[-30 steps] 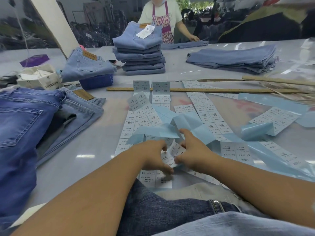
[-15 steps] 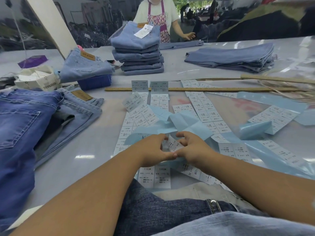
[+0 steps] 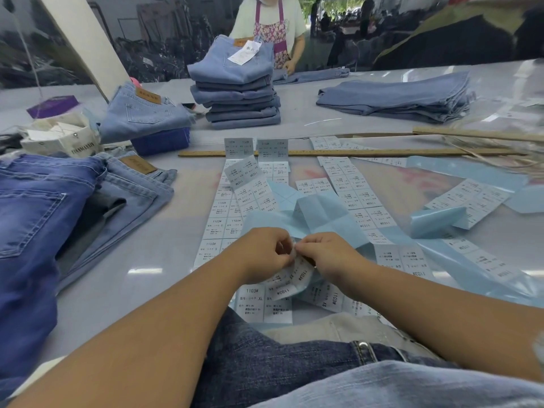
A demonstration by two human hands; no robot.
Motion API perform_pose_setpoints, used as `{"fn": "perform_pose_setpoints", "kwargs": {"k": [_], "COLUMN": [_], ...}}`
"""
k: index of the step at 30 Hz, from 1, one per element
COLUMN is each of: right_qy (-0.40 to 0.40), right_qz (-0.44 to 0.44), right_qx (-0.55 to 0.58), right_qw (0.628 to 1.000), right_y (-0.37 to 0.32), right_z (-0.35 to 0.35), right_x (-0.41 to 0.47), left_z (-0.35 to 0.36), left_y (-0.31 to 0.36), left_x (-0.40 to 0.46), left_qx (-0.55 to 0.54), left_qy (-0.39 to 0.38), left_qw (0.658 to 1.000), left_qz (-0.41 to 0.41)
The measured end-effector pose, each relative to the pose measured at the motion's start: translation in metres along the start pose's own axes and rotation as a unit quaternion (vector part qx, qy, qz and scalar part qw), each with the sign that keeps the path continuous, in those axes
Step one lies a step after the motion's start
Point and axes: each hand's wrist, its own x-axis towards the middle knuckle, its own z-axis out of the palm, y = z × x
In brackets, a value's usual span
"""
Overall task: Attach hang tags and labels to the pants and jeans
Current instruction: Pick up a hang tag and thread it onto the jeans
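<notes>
Strips of white size labels on blue backing (image 3: 344, 184) lie spread over the table's middle. My left hand (image 3: 262, 254) and my right hand (image 3: 326, 251) meet above them, both pinching one short label strip (image 3: 294, 278) marked 1103# XS, lifted off the table. Crumpled blue backing paper (image 3: 312, 219) sits just beyond my fingers. Dark jeans (image 3: 265, 357) lie under my forearms at the near edge. Blue jeans (image 3: 41, 216) lie at my left.
A stack of folded jeans (image 3: 238, 92) with a hang tag stands at the back, another flat pile (image 3: 397, 95) at back right. A wooden ruler (image 3: 353, 153) crosses the table. A box of tags (image 3: 59, 136) sits at the left. A person in an apron (image 3: 273, 28) stands opposite.
My hands have come together and lifted the label strip off the table; before, they were lower, picking at the strips. The view has tilted slightly.
</notes>
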Motion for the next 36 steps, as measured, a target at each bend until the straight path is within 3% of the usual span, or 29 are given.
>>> {"fn": "perform_pose_setpoints", "kwargs": {"k": [6, 19, 25, 36], "right_qy": [-0.01, -0.019, -0.046, -0.034], "right_qz": [0.0, -0.01, -0.016, 0.074], "right_qx": [0.008, 0.008, -0.084, 0.0], "right_qw": [1.0, 1.0, 0.995, 0.997], "right_y": [-0.0012, 0.0005, -0.0047, -0.0019], "right_z": [-0.0001, -0.0008, -0.0003, 0.0022], "right_x": [-0.0018, -0.0027, -0.0062, 0.0024], "left_z": [0.0005, -0.0024, -0.0047, -0.0065], "left_y": [0.0009, 0.0041, 0.0036, 0.002], "left_x": [-0.0008, -0.0027, -0.0026, -0.0023], "left_qx": [-0.032, 0.006, 0.006, -0.019], "left_qy": [0.01, 0.021, 0.041, 0.033], "left_qw": [0.999, 1.0, 0.999, 0.999], "left_qz": [0.01, 0.009, 0.01, 0.016]}}
